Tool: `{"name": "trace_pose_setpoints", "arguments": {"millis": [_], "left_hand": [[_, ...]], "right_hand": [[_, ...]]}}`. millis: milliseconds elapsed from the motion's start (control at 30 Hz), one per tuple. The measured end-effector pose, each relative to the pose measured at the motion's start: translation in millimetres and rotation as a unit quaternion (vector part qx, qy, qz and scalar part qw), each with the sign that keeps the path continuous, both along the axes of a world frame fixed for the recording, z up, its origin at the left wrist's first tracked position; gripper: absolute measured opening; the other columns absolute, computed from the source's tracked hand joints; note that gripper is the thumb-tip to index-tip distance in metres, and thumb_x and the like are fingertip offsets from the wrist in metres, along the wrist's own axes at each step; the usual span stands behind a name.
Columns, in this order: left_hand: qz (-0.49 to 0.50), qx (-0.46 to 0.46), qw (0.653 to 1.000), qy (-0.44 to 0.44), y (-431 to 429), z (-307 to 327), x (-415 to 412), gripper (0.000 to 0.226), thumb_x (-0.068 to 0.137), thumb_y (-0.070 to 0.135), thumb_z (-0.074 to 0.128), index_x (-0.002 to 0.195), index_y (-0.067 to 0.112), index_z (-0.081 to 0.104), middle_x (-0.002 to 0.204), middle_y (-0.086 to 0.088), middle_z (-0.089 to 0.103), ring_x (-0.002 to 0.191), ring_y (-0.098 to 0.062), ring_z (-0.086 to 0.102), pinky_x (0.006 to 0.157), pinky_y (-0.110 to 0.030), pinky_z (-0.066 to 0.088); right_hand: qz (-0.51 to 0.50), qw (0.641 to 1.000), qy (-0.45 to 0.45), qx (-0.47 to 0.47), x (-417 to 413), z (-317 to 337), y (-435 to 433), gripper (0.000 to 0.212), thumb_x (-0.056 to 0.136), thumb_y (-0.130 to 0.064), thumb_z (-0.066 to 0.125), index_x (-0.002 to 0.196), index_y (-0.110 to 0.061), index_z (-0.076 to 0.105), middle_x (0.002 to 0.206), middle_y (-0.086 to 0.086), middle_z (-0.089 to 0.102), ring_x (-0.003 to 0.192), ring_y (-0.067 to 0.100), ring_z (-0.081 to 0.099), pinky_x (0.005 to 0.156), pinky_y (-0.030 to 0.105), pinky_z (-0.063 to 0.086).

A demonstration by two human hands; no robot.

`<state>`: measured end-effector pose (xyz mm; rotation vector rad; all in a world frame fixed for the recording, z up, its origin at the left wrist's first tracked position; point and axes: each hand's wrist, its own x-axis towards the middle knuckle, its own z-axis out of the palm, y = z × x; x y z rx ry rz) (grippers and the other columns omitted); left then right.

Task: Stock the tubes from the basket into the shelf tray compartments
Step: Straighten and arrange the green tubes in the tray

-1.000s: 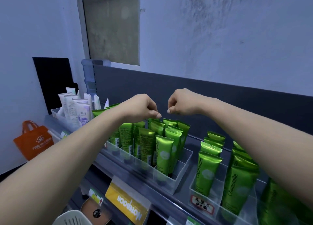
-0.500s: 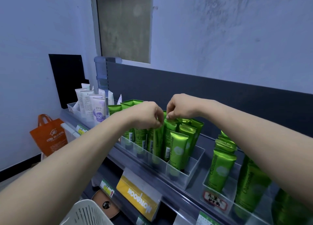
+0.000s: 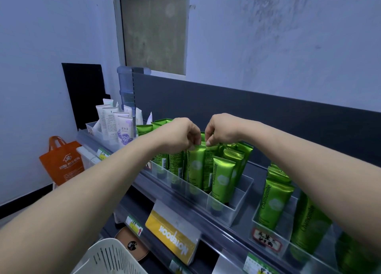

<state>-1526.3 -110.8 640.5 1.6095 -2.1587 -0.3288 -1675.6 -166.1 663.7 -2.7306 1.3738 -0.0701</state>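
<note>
Several green Chamomile tubes (image 3: 221, 179) stand upright in a clear tray (image 3: 239, 208) with compartments on the shelf. My left hand (image 3: 179, 135) and my right hand (image 3: 220, 129) meet above the middle compartment. Both pinch the crimped top of one green tube (image 3: 195, 164) that stands in the tray, left fingers on its left corner, right fingers on its right. A white slatted basket (image 3: 111, 257) shows at the bottom left; its inside is out of view.
More green tubes fill a second clear tray (image 3: 268, 242) at the right. White tubes (image 3: 112, 123) stand in a tray at the far left. A yellow notebook sign (image 3: 173, 235) hangs below the shelf rail. An orange bag (image 3: 64, 160) sits on the floor by the wall.
Both hands have come down from above the tubes onto the top of one green tube in the middle compartment. The view has shifted, bringing the basket rim into sight.
</note>
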Motion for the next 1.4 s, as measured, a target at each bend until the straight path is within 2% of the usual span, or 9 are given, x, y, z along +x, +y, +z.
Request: {"name": "trace_pose_setpoints", "arguments": {"millis": [100, 300, 400, 533, 667, 800, 967, 1200, 1400], "left_hand": [[-0.004, 0.002, 1.0, 0.005, 1, -1, 2, 0.021, 0.078, -0.004, 0.064, 0.074, 0.016, 0.064, 0.069, 0.001, 0.063, 0.067, -0.011, 0.058, 0.067, -0.024, 0.051], [-0.003, -0.003, 1.0, 0.021, 1, -2, 9, 0.021, 0.077, -0.005, 0.065, 0.073, 0.016, 0.064, 0.068, 0.001, 0.062, 0.066, -0.009, 0.056, 0.067, -0.022, 0.049], [-0.008, -0.002, 1.0, 0.023, 1, -2, 10, 0.019, 0.077, -0.005, 0.064, 0.075, 0.014, 0.065, 0.071, -0.003, 0.063, 0.067, -0.011, 0.056, 0.068, -0.023, 0.049], [-0.015, 0.007, 1.0, 0.022, 1, -5, 8, 0.019, 0.077, -0.007, 0.063, 0.076, 0.013, 0.065, 0.067, 0.0, 0.062, 0.064, -0.011, 0.056, 0.065, -0.021, 0.049], [-0.018, 0.014, 0.999, 0.029, -1, -6, 6, 0.02, 0.077, -0.008, 0.063, 0.075, 0.012, 0.064, 0.062, 0.003, 0.059, 0.058, -0.008, 0.054, 0.056, -0.011, 0.044], [-0.034, 0.023, 0.999, 0.024, -1, -6, 4, 0.018, 0.078, -0.006, 0.064, 0.079, 0.012, 0.064, 0.074, -0.004, 0.062, 0.069, -0.013, 0.056, 0.069, -0.023, 0.047], [-0.034, 0.028, 0.999, -0.003, 2, -6, 5, 0.015, 0.079, 0.001, 0.067, 0.092, 0.01, 0.068, 0.075, 0.002, 0.062, 0.074, -0.012, 0.057, 0.072, -0.024, 0.048], [-0.014, 0.002, 1.0, -0.022, 1, -5, 4, 0.014, 0.08, 0.002, 0.068, 0.093, 0.007, 0.071, 0.074, 0.002, 0.061, 0.065, -0.004, 0.054, 0.062, -0.012, 0.042], [-0.027, 0.05, 0.998, -0.033, 1, -1, 2, 0.021, 0.085, 0.018, 0.067, 0.106, 0.014, 0.069, 0.09, 0.005, 0.064, 0.086, -0.011, 0.06, 0.077, -0.021, 0.045]], "right_hand": [[-0.002, 0.999, 0.012, 0.033, 1, -1, -1, 0.013, 0.089, -0.021, 0.06, 0.078, -0.021, 0.065, 0.062, -0.002, 0.066, 0.054, 0.009, 0.054, 0.058, 0.023, 0.043], [-0.005, 0.999, 0.04, 0.031, 8, 3, 4, 0.025, 0.091, -0.036, 0.055, 0.077, -0.017, 0.062, 0.071, 0.001, 0.07, 0.055, 0.012, 0.061, 0.056, 0.022, 0.04], [0.005, 0.998, 0.059, 0.009, 10, 0, 2, 0.011, 0.081, -0.02, 0.068, 0.073, -0.017, 0.062, 0.065, -0.001, 0.064, 0.051, 0.012, 0.06, 0.054, 0.021, 0.045], [0.01, 0.999, 0.038, -0.01, 12, -4, -2, 0.013, 0.077, -0.004, 0.066, 0.073, -0.015, 0.062, 0.068, -0.002, 0.062, 0.047, 0.01, 0.059, 0.054, 0.022, 0.049], [0.026, 0.998, 0.024, -0.05, 14, -7, -3, 0.009, 0.078, -0.007, 0.067, 0.084, -0.013, 0.066, 0.077, 0.001, 0.064, 0.064, 0.018, 0.061, 0.06, 0.027, 0.049], [0.038, 0.997, 0.017, -0.062, 15, -11, -3, 0.022, 0.079, -0.01, 0.069, 0.097, -0.018, 0.061, 0.088, -0.002, 0.061, 0.083, 0.021, 0.06, 0.069, 0.032, 0.05], [0.031, 0.998, -0.004, -0.048, 10, -5, -1, 0.016, 0.084, -0.021, 0.067, 0.1, -0.02, 0.068, 0.086, -0.003, 0.06, 0.079, 0.017, 0.057, 0.066, 0.026, 0.042], [0.005, 0.995, -0.079, -0.054, 0, 9, -2, 0.01, 0.089, -0.019, 0.06, 0.092, -0.016, 0.069, 0.09, 0.001, 0.068, 0.075, 0.017, 0.061, 0.068, 0.026, 0.046], [-0.028, 0.994, -0.085, -0.069, -10, 13, -7, 0.011, 0.088, -0.017, 0.06, 0.091, -0.015, 0.07, 0.088, 0.0, 0.064, 0.083, 0.017, 0.056, 0.07, 0.024, 0.041]]}}
